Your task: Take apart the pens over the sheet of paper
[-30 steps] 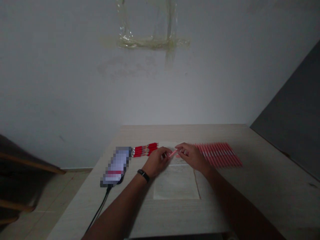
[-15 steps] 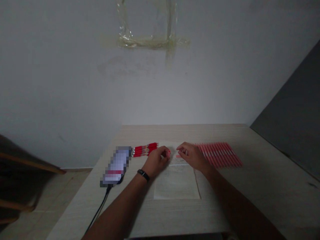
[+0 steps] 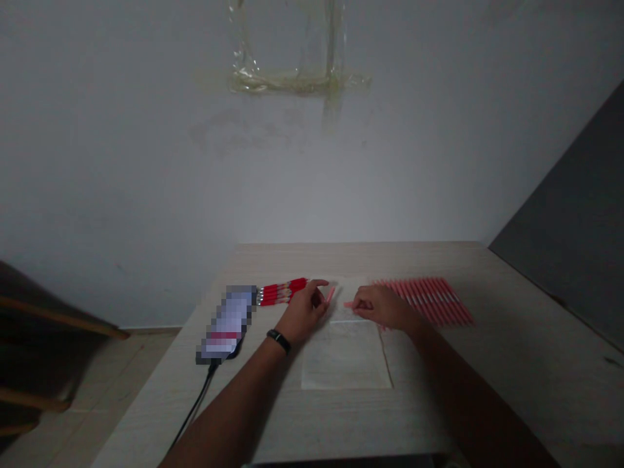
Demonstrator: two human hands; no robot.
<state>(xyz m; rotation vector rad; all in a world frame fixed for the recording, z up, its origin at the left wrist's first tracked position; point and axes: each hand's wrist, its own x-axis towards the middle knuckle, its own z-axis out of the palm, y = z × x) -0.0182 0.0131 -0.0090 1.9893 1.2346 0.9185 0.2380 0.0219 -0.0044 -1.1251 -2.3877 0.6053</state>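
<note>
My left hand (image 3: 308, 307), with a black band at the wrist, holds a short pink piece (image 3: 330, 295) that looks like a pen part. Its index finger stretches out above the piece while the other fingers curl. A small gap to the right, my right hand (image 3: 379, 304) is closed, and the end of a pink stick-like piece (image 3: 348, 304) pokes out from its fingertips toward the left. The rest of that piece is hidden in the hand. Below both hands a clear plastic bag (image 3: 346, 357) lies flat on the table.
Several pink pens (image 3: 433, 300) lie in a slanted row right of my right hand. Red pens (image 3: 280, 292) are bunched behind my left hand. A blurred-out phone (image 3: 227, 323) with a black cable (image 3: 197, 400) rests on the table (image 3: 487, 364) at left. A wall stands behind.
My right hand's fingers have closed around the pink piece that lay beneath them. My left index finger has straightened, and the pink piece there now shows more of its length.
</note>
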